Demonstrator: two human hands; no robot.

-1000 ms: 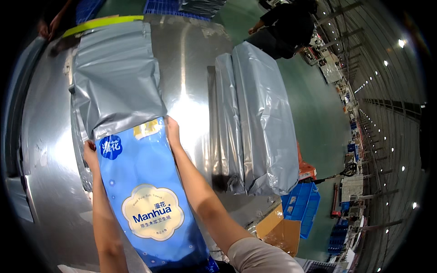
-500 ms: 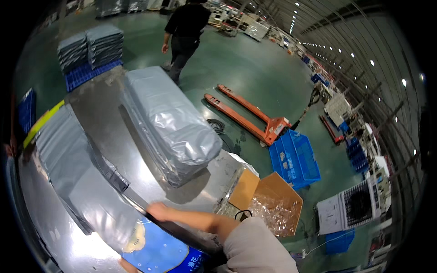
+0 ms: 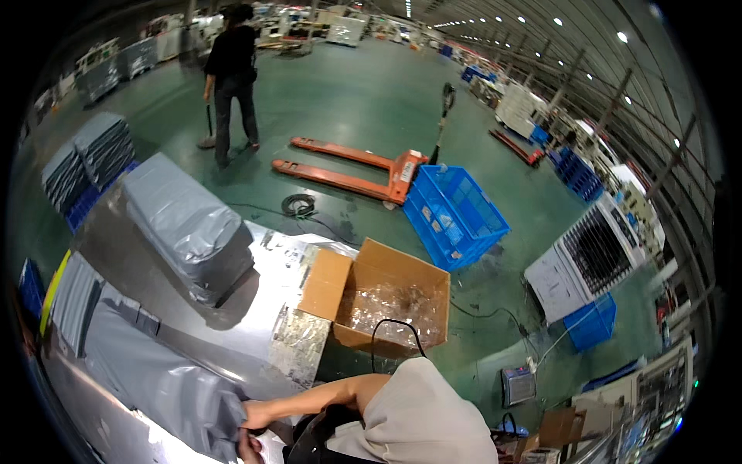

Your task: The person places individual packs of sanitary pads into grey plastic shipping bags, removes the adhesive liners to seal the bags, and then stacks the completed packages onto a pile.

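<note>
A long grey plastic bag [image 3: 158, 379] lies along the near left of the metal table [image 3: 100, 394]. Its near end is bunched and creased where my hands meet it. My right hand [image 3: 254, 415] is closed on the gathered edge of that end. Just below it, my left hand [image 3: 249, 447] grips the same end, its fingers partly hidden by the plastic. Beyond the bag stands a large stack wrapped in shiny grey plastic [image 3: 185, 228]. More flat grey bags [image 3: 75, 298] lie at the table's left side, beside a yellow strip [image 3: 56, 290].
An open cardboard box [image 3: 394, 301] of clear plastic scraps stands right of the table. Farther off are a blue crate [image 3: 456, 220], an orange pallet jack [image 3: 348, 174], a coiled cable [image 3: 298, 205] and an air cooler [image 3: 583, 255]. A person [image 3: 233, 85] stands beyond the table.
The view has swung right. The blue printed package at the bag's near end is out of sight, and both hands now grip the grey plastic there. The person has moved farther off.
</note>
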